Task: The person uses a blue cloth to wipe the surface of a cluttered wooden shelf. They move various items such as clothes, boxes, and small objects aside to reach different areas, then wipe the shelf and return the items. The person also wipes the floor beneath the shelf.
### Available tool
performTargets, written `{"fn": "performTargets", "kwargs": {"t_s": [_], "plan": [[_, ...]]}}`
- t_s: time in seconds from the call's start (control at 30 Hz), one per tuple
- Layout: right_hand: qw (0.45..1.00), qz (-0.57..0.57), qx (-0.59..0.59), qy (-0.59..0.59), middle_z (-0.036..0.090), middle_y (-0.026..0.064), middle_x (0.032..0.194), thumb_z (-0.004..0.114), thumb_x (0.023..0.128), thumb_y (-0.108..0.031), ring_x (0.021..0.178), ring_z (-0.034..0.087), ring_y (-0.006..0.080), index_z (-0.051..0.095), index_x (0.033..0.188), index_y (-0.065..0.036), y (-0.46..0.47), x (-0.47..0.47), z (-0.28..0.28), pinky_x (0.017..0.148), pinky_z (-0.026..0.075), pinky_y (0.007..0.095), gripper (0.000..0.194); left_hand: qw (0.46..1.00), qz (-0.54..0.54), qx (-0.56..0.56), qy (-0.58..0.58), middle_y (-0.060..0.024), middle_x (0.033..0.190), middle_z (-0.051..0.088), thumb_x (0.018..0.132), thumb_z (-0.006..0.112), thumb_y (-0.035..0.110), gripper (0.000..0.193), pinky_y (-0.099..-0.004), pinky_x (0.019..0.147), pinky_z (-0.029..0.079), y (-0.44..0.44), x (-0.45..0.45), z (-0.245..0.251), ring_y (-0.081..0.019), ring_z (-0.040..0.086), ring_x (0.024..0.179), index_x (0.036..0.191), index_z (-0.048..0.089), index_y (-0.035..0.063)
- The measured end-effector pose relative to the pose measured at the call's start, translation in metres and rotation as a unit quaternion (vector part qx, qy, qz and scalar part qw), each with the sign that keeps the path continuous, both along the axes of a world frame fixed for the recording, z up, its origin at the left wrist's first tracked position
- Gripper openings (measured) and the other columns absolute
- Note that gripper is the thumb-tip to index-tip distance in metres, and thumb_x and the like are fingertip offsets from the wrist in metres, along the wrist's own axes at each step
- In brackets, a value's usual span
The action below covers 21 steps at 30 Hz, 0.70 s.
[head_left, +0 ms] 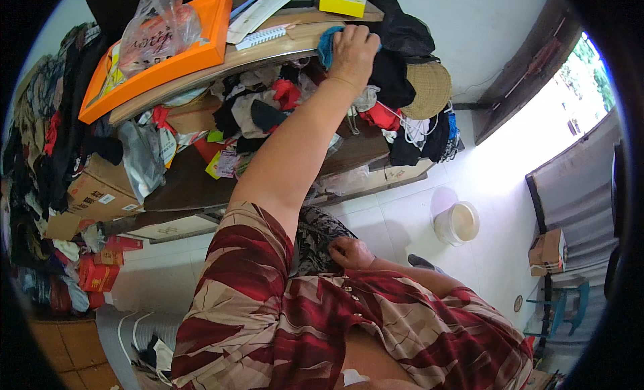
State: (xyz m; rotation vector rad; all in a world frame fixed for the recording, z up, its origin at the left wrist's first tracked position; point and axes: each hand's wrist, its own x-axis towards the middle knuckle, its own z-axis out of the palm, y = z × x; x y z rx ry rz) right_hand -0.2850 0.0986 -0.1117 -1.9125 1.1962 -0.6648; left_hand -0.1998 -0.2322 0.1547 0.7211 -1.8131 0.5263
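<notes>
My left hand [352,55] reaches far forward and grips a blue cloth [328,45]. The cloth is pressed against the wooden top board [302,40] of a cabinet, near its right end. Close to my body, my right hand [351,253] is curled in a loose fist by my dark patterned trousers [319,234], with nothing visible in it. A yellow box [343,1] lies on the board just beyond the cloth. Left of the cloth are a spiral-bound pad [261,38] and an orange tray [166,63] holding a clear plastic bag [156,35].
Below the board, a shelf is crammed with clothes [251,108] and packets. A straw hat [427,90] and black fabric hang at the right end. A white bucket [457,224] stands on the tiled floor, near an open doorway [548,108]. Cardboard boxes [100,189] sit left.
</notes>
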Motion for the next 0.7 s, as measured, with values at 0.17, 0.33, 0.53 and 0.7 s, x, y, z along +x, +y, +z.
{"fn": "performTargets", "kwargs": {"t_s": [0.17, 0.33, 0.53, 0.7], "plan": [[1.000, -0.004, -0.021, 0.004, 0.070, 0.0159, 0.090, 0.064, 0.089, -0.021, 0.085, 0.069, 0.0351, 0.070, 0.101, -0.008, -0.002, -0.004, -0.004, 0.075, 0.056, 0.0435, 0.019, 0.996, -0.018, -0.019, -0.087, -0.0100, 0.109, 0.062, 0.080, 0.059, 0.006, 0.030, -0.0452, 0.092, 0.043, 0.005, 0.049, -0.010, -0.0325, 0.055, 0.112, 0.109, 0.067, 0.0088], [1.000, -0.023, 0.011, 0.011, 0.070, 0.0170, 0.090, 0.064, 0.089, -0.022, 0.084, 0.069, 0.0361, 0.070, 0.100, -0.007, -0.003, -0.008, -0.003, 0.075, 0.056, 0.0436, 0.019, 0.986, 0.071, -0.026, -0.146, -0.0113, 0.114, 0.060, 0.085, 0.062, 0.006, 0.031, -0.0450, 0.098, 0.043, 0.030, 0.168, -0.017, -0.0324, 0.057, 0.110, 0.116, 0.064, 0.0077], [1.000, -0.013, -0.008, 0.015, 0.070, 0.0188, 0.090, 0.063, 0.090, -0.025, 0.085, 0.068, 0.0399, 0.070, 0.099, -0.006, -0.005, 0.000, -0.002, 0.075, 0.055, 0.0468, 0.022, 0.970, 0.129, -0.062, -0.196, -0.0103, 0.114, 0.061, 0.076, 0.065, -0.002, 0.041, -0.0445, 0.090, 0.046, 0.067, 0.271, -0.013, -0.0318, 0.058, 0.108, 0.116, 0.065, 0.0083], [1.000, -0.011, 0.022, -0.005, 0.070, 0.0189, 0.091, 0.063, 0.090, -0.026, 0.086, 0.069, 0.0384, 0.071, 0.099, -0.006, -0.004, 0.006, -0.004, 0.076, 0.056, 0.0449, 0.023, 0.965, 0.210, -0.030, -0.156, -0.0126, 0.113, 0.061, 0.077, 0.066, -0.003, 0.043, -0.0459, 0.092, 0.047, 0.084, 0.332, -0.009, -0.0348, 0.058, 0.107, 0.118, 0.065, 0.0099]]}}
